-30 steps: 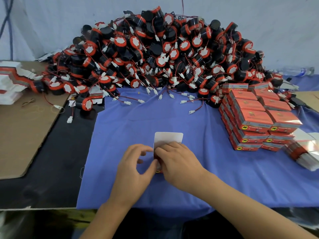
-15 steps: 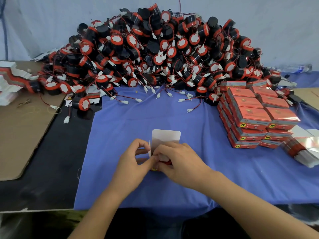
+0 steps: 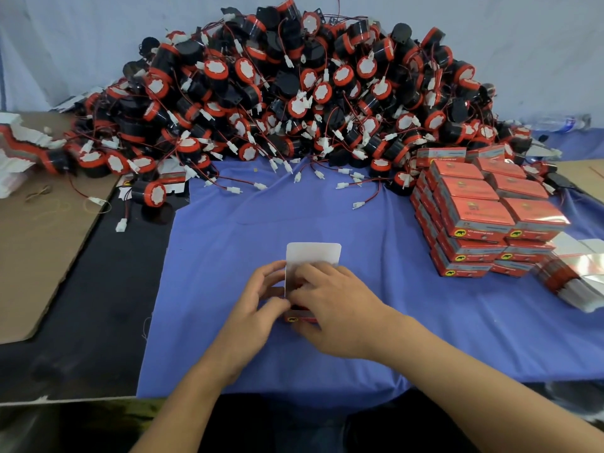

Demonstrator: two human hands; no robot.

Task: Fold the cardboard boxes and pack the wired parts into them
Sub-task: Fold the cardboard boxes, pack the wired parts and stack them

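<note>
Box [image 3: 312, 256] between left hand [image 3: 258, 302], right hand [image 3: 333, 308] — both gripping.

You've got one view: head camera, wide-angle, looking forward and down over the counter [image 3: 376, 237], left hand [image 3: 258, 300] and right hand [image 3: 340, 312] close up low centre, back wall [image 3: 81, 44] up top.

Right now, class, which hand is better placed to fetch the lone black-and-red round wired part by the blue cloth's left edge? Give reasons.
Probably the left hand: the black-and-red round wired part lies to the left, while the right hand covers and steadies the small red cardboard box.
</note>
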